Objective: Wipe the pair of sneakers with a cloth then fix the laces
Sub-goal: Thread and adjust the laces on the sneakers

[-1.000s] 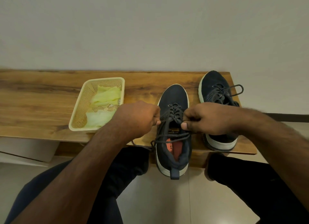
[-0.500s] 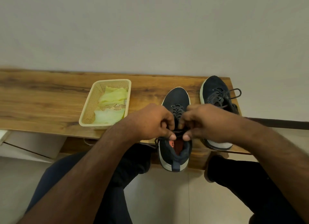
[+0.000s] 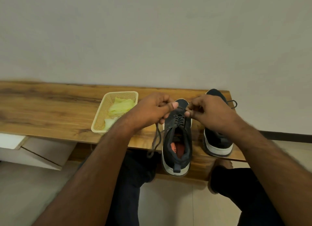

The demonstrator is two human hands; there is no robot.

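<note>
A dark lace [image 3: 181, 108] runs between my two hands, just above the toe end of the nearer sneaker [image 3: 177, 141]. It is thin, soft cord, so I judge it will go wherever it is pulled and keep no shape of its own; it may slide through a loose pinch. The best hold seems to be close to the knot point, one strand per hand, with fingertips rather than the whole fist.

My left hand [image 3: 152, 110] has its grip closed on one strand, thumb pressed over curled fingers, and a long free end [image 3: 156, 139] hangs from it down past the front edge of the bench [image 3: 50, 111]. My right hand [image 3: 209, 111] pinches the other strand between thumb and fingertips.

The sneaker lies on the bench with its heel toward me, overhanging the edge. It looks light, with a soft fabric upper and a firm pale sole.

The second sneaker [image 3: 217, 141] stands just beside it on the right, its lace loop [image 3: 233, 103] showing past my right hand. To the left, a pale basket [image 3: 101, 114] holds a yellow-green cloth [image 3: 121, 105].
</note>
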